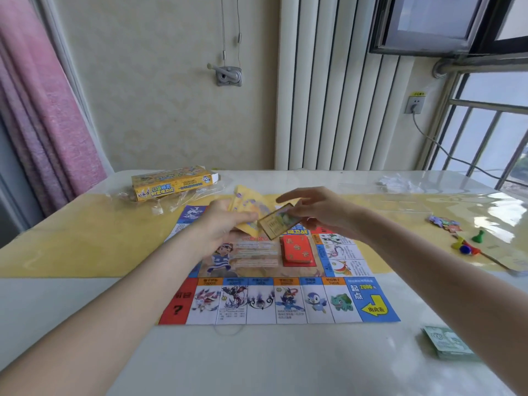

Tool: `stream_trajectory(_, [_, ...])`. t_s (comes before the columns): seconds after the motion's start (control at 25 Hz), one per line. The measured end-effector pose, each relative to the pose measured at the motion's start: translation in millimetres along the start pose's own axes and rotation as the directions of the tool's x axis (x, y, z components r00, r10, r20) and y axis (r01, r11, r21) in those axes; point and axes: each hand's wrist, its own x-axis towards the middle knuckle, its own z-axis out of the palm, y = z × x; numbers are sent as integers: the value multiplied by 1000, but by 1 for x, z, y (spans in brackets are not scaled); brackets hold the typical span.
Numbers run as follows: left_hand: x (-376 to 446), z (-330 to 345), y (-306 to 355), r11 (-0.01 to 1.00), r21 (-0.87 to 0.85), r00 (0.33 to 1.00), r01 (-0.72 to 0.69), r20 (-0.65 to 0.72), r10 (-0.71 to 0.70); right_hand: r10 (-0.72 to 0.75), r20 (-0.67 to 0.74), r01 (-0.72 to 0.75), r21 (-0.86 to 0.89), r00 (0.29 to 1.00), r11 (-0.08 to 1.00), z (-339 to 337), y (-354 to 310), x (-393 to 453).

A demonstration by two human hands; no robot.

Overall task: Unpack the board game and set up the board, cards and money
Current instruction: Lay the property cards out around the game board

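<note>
Game board [274, 298] lies unfolded and flat on the table [85, 310], near the middle, its printed row of squares running along the near edge of the table side. Left hand [225, 224] held above the far half of the board, fingers curled round a stack of yellow cards [243, 207], thumb pressed on top of the stack. Right hand [317, 210] just beside it, fingers loosely spread; thumb and lower fingers appear to pinch a single card [278, 221], tilted, touching or nearly touching the yellow stack; exact finger contact is blurred. A red card deck [297, 250] sits on the board's central area, right of the printed figure. Green paper money stack [447, 342] lies on the table toward the near right corner, partly hidden by the right forearm. Yellow game box [171, 182] lies on its side near the far left corner, with clear plastic wrap [160, 204] around and beside it. Coloured pawns [468, 244] and small tokens [443, 222] lie near the right edge, well apart from the board. A clear plastic tray [400, 195] sits toward the far right corner.
</note>
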Motion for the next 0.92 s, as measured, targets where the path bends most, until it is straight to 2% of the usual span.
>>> stream_trajectory(0.12, [27, -19, 6, 998, -22, 986, -56, -157, 52, -16, -155, 24, 49, 988, 999, 11, 3, 34])
stream_trajectory(0.24, [54, -34, 4, 998, 14, 969, -65, -239, 67, 87, -266, -27, 223, 960, 974, 17, 6, 69])
stream_trajectory(0.44, [90, -38, -1, 994, 102, 972, -48, -222, 70, 199, -214, -137, 274, 956, 952, 21, 23, 119])
stream_trajectory(0.56, [107, -38, -4, 994, 100, 974, -46, -214, 67, 269, -163, -215, 287, 949, 934, 20, 31, 141])
stream_trajectory(0.76, [123, -40, -14, 995, 96, 976, -39, -212, 59, 270, -342, -228, 157, 900, 961, 26, 39, 173])
stream_trajectory(0.84, [126, -39, -20, 996, 80, 977, -33, -206, 49, 174, -375, -216, -73, 910, 974, 37, 45, 181])
stream_trajectory(0.92, [126, -37, -24, 997, 78, 980, -28, -196, 43, 93, -358, -199, -272, 929, 941, 44, 47, 183])
